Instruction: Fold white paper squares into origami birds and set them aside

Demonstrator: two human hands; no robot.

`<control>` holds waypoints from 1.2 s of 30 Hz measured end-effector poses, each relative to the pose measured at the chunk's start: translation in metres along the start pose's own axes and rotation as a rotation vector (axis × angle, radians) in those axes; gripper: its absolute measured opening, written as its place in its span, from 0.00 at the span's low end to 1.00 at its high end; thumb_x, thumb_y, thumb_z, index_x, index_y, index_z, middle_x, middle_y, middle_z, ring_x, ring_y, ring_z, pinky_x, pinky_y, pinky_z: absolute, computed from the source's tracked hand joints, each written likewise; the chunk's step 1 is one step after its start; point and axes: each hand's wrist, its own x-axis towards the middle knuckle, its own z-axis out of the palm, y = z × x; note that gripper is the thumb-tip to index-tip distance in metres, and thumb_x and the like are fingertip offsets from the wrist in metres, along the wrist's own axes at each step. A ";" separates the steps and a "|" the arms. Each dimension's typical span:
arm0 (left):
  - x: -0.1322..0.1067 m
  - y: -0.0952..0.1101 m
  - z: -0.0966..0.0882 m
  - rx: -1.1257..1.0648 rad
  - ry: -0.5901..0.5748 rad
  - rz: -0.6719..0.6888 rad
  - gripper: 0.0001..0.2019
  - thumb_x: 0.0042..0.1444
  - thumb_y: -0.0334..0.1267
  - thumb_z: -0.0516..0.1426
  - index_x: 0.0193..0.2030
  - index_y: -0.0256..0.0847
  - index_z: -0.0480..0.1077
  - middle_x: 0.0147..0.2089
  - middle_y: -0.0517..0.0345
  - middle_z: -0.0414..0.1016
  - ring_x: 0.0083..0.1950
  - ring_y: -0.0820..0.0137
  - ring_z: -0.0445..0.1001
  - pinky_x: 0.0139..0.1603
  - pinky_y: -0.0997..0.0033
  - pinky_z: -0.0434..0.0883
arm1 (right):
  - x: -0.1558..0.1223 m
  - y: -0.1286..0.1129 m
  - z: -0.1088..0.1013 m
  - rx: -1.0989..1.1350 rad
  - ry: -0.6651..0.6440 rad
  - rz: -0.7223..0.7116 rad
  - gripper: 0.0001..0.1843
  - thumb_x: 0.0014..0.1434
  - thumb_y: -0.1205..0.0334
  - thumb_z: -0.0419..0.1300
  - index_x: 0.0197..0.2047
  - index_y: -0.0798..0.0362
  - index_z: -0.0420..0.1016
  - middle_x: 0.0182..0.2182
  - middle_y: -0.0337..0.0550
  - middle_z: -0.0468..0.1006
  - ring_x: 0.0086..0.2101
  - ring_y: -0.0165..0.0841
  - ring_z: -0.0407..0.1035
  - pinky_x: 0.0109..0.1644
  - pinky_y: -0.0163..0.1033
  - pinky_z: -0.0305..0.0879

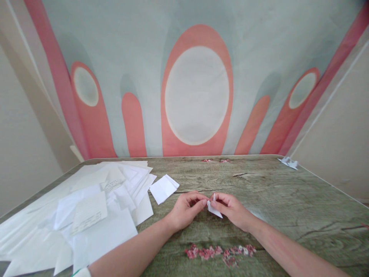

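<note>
A small folded white paper piece (215,211) with pointed ends is held between my two hands, above the middle of the table. My left hand (187,207) pinches its left tip between thumb and forefinger. On the other side, my right hand (230,207) grips the body of the piece with thumb and fingers, and one pointed end sticks up past the thumb. Part of the folded paper is hidden behind the fingers. Just left of my left hand lies a small stack of square white paper (163,189).
A wide, messy pile of white sheets (106,227) covers the table's left side. Small folded paper shapes (288,162) sit at the far right corner. Pink flower patterns (219,252) mark the wood-look table (288,200). Behind it stands a patterned backdrop (198,92).
</note>
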 end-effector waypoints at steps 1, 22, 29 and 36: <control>0.000 0.000 0.000 -0.003 -0.005 -0.002 0.13 0.56 0.44 0.54 0.37 0.36 0.75 0.32 0.54 0.72 0.35 0.70 0.68 0.38 0.73 0.65 | 0.000 0.000 0.000 -0.001 0.001 -0.001 0.19 0.55 0.46 0.56 0.28 0.54 0.63 0.22 0.33 0.61 0.23 0.25 0.54 0.26 0.31 0.51; 0.000 -0.007 -0.001 -0.101 -0.044 -0.026 0.10 0.51 0.40 0.59 0.37 0.37 0.76 0.33 0.55 0.70 0.34 0.72 0.68 0.36 0.73 0.65 | 0.000 0.000 -0.002 -0.025 -0.039 -0.003 0.18 0.56 0.48 0.56 0.26 0.55 0.65 0.21 0.33 0.60 0.23 0.25 0.53 0.26 0.31 0.49; -0.001 -0.007 0.000 -0.130 -0.049 -0.048 0.12 0.51 0.42 0.59 0.37 0.36 0.76 0.33 0.54 0.71 0.34 0.71 0.68 0.36 0.73 0.64 | -0.001 0.000 -0.002 0.001 -0.053 0.010 0.16 0.56 0.50 0.57 0.28 0.55 0.65 0.22 0.32 0.59 0.23 0.24 0.52 0.26 0.30 0.47; -0.001 -0.005 0.000 -0.131 -0.042 -0.046 0.12 0.52 0.42 0.58 0.34 0.34 0.74 0.32 0.54 0.70 0.33 0.72 0.68 0.36 0.74 0.64 | 0.000 0.004 -0.004 0.012 -0.057 0.005 0.14 0.56 0.51 0.58 0.29 0.55 0.66 0.23 0.33 0.63 0.24 0.25 0.56 0.28 0.31 0.51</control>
